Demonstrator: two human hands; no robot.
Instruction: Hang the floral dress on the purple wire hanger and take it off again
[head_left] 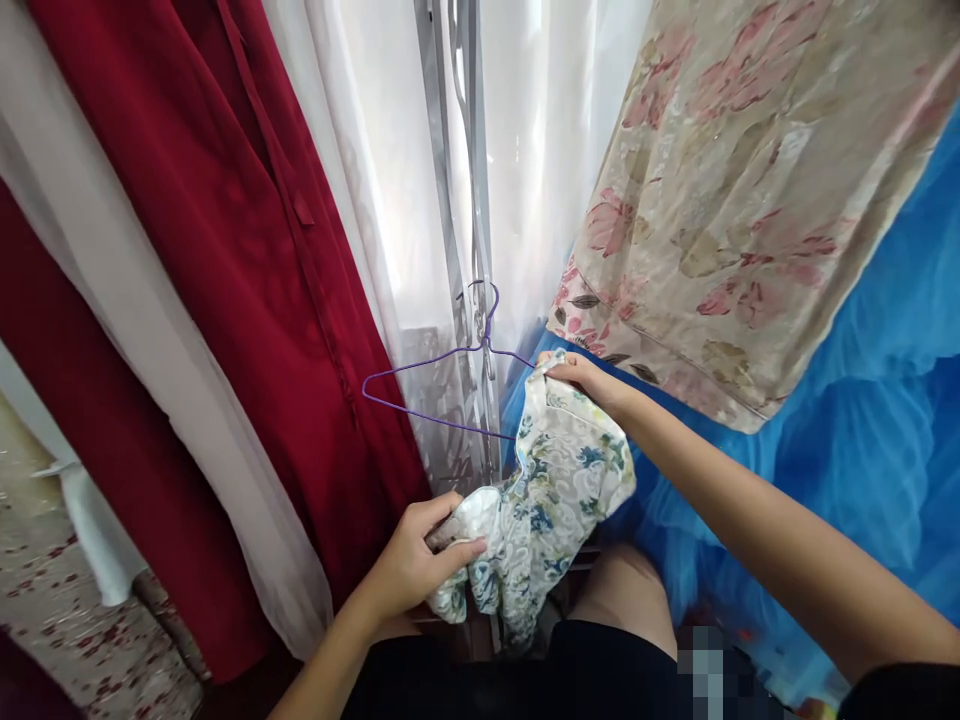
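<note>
A white garment (559, 485) with a blue and green floral pattern hangs between my two hands. My right hand (577, 372) grips its upper edge at the shoulder, close against the right arm of a purple hanger (420, 408). That end of the hanger goes inside the cloth and is hidden there. The hanger's left arm is bare, and its hook sits at a metal stand. Lower down, my left hand (431, 555) is closed on the other side of the garment, thumb on top of the bunched fabric.
Long red cloth (217, 230) and white cloth (150, 250) hang on the left. A beige floral garment (720, 200) and blue ruffled fabric (847, 470) fill the right. The grey metal stand (442, 130) rises in the middle before a white curtain (555, 130).
</note>
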